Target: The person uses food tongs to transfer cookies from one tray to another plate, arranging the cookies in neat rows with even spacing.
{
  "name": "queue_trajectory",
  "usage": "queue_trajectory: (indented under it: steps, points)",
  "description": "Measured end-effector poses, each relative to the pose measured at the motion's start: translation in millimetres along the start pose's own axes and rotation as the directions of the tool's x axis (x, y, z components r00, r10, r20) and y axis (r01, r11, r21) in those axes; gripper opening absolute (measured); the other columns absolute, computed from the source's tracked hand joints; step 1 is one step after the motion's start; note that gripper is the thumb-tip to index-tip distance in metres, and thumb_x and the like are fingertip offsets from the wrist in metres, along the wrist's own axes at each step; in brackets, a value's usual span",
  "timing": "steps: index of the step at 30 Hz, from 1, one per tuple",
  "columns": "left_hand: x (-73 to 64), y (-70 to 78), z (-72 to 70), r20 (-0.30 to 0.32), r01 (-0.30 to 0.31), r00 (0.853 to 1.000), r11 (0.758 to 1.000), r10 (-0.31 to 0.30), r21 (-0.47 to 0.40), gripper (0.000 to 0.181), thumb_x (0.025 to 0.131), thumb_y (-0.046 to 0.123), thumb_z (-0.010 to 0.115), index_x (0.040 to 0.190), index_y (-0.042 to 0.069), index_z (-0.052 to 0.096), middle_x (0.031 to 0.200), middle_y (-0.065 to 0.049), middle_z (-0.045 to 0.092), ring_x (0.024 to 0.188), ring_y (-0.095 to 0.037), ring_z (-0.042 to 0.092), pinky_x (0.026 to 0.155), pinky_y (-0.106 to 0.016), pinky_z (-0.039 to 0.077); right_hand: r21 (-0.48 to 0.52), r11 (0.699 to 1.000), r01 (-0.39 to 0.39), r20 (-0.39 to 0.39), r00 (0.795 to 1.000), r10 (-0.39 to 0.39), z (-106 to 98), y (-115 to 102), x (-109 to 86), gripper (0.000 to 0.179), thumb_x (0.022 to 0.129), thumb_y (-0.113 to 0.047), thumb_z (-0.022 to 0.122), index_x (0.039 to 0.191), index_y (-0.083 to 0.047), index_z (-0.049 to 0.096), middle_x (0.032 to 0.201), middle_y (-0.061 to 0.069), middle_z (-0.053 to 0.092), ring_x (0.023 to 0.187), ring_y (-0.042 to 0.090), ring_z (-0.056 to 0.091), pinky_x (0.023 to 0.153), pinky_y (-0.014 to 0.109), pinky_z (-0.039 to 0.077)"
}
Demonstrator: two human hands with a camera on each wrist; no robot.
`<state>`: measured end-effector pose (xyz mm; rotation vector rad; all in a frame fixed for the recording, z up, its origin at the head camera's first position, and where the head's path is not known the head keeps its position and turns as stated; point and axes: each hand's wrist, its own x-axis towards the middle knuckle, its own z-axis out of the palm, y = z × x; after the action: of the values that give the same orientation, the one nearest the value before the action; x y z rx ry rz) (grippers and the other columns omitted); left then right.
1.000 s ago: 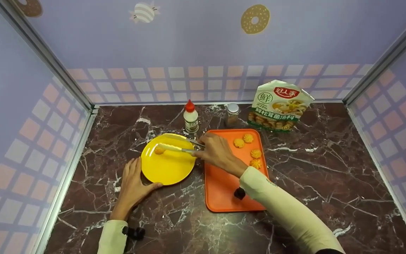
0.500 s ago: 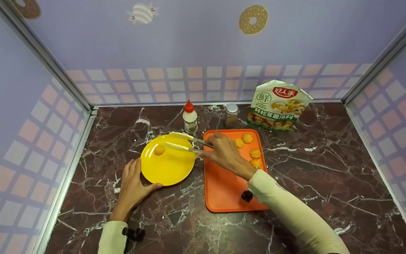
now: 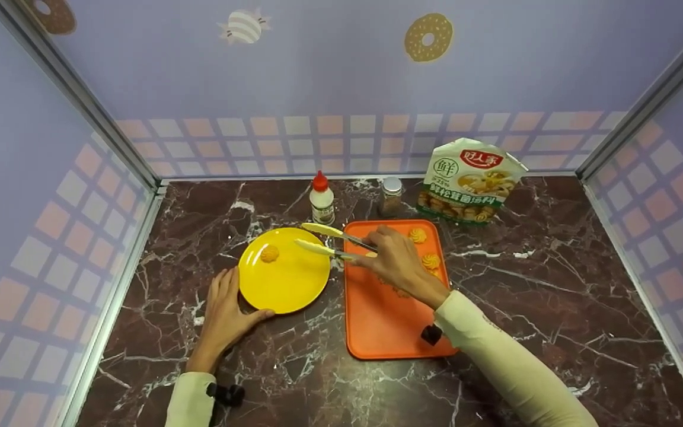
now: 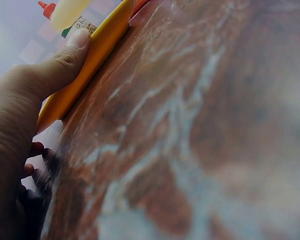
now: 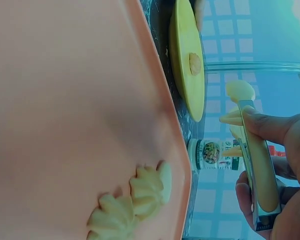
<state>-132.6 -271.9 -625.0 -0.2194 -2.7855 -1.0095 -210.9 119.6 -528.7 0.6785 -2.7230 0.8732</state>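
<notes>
My left hand [image 3: 227, 314] holds the near left edge of a yellow plate [image 3: 285, 290], its thumb on the rim in the left wrist view. A swirled cookie [image 3: 269, 254] lies toward the back left of the plate. My right hand [image 3: 399, 261] grips metal tongs with pale yellow tips [image 3: 316, 248]. The two tips stand apart with nothing between them, over the plate's right side. Beneath the right hand is an orange tray [image 3: 377, 332] bearing several swirled cookies [image 3: 430, 261]; the hand partly covers some. More cookies [image 5: 147, 192] show in the right wrist view.
Behind the plate stands a white squeeze bottle with a red cap [image 3: 321, 198]. To its right are a spice jar with a silver lid [image 3: 391, 197] and an upright food pouch [image 3: 471, 181]. Patterned panels [image 3: 341, 89] enclose the dark marble tabletop [image 3: 555, 284] at the back and sides.
The right hand and tongs have drawn back to the right, from the cookie on the plate toward the tray, and that cookie is fully uncovered. The left hand keeps its place.
</notes>
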Motion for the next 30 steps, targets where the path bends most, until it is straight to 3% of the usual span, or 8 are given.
queue_trajectory:
  steps: [14, 25, 30]
  points:
    - [-0.6, -0.6, 0.7, 0.002, 0.005, 1.0, 1.0, -0.005, 0.004, 0.132, 0.076, 0.056, 0.098, 0.171, -0.005, 0.029, 0.171, -0.033, 0.033, 0.159, -0.052, 0.023, 0.129, -0.071, 0.015, -0.032, 0.999, 0.003, -0.022, 1.0, -0.004, -6, 15, -15.2, 0.043, 0.083, -0.033, 0.1, 0.106, -0.001, 0.084, 0.086, 0.008, 0.066, 0.07, 0.022, 0.06, 0.062, 0.039, 0.052]
    - [0.1, -2.1, 0.6, 0.006, 0.009, 1.0, 1.0, -0.009, 0.005, 0.132, 0.076, 0.055, 0.099, 0.171, -0.005, 0.029, 0.171, -0.033, 0.033, 0.159, -0.052, 0.023, 0.129, -0.071, 0.016, -0.069, 0.998, -0.005, -0.03, 1.0, 0.003, -13, 26, -27.6, 0.04, 0.087, -0.034, 0.097, 0.106, -0.002, 0.083, 0.084, 0.005, 0.061, 0.067, 0.019, 0.051, 0.058, 0.037, 0.046]
    - [-0.2, -2.2, 0.5, 0.004, 0.013, 1.0, 1.0, -0.013, 0.009, 0.133, 0.075, 0.056, 0.099, 0.171, -0.005, 0.029, 0.171, -0.033, 0.033, 0.159, -0.052, 0.023, 0.129, -0.071, 0.016, -0.089, 0.996, 0.014, -0.052, 0.998, -0.019, -17, 33, -33.6, 0.042, 0.084, -0.038, 0.099, 0.102, -0.003, 0.082, 0.083, 0.004, 0.059, 0.065, 0.018, 0.05, 0.057, 0.038, 0.046]
